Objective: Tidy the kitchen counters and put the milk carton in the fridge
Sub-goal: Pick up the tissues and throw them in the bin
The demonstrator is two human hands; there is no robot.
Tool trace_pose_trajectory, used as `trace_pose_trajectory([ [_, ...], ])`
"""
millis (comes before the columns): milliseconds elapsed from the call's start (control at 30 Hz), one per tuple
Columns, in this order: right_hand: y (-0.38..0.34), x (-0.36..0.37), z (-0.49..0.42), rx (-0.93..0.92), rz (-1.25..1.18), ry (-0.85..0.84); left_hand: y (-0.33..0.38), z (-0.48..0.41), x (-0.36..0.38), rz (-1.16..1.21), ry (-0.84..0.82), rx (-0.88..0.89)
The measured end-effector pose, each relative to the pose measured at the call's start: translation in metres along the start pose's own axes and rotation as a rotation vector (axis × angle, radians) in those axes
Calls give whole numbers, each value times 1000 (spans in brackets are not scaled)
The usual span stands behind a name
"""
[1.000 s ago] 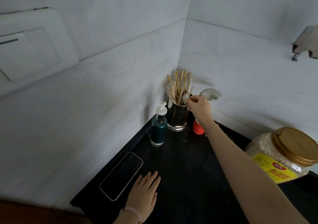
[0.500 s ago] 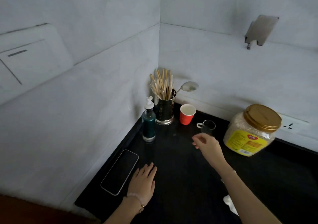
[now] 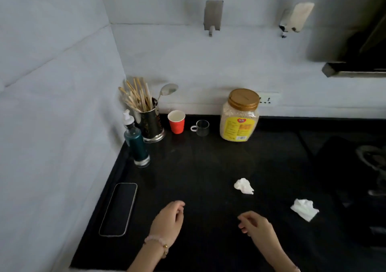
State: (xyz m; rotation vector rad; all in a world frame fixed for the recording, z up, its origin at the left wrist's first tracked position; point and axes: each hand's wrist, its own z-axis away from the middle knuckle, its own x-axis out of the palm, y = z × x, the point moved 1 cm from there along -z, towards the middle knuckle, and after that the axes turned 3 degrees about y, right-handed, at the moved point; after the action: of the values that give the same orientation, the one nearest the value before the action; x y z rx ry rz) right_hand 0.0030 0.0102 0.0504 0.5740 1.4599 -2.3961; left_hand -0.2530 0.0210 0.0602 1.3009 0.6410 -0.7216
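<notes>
On the near edge of the black table point(image 3: 208, 167), both hands hover empty between tidying steps.
The left hand point(image 3: 168, 222) and right hand point(image 3: 255, 225) have loosely curled fingers, pinching nothing. Two crumpled tissues point(image 3: 243, 186) point(image 3: 304, 209) lie right of centre; likely next, the right hand must reach far-right for one. No milk carton is in view, so its axis cannot be told.

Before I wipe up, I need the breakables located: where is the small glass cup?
The small glass cup stands near the back wall, between the red paper cup and the gold-lidded jar, touching neither.
</notes>
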Motion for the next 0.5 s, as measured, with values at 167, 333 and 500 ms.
trace_pose_trajectory([
  [167,67,-6,75,141,-177,191,23,53,43,117,-158,196],
  [333,149,-4,155,373,-234,303,51,99,93,93,-426,366],
  [500,224,3,220,674,-334,299,41,127,146,-83,-718,312],
])
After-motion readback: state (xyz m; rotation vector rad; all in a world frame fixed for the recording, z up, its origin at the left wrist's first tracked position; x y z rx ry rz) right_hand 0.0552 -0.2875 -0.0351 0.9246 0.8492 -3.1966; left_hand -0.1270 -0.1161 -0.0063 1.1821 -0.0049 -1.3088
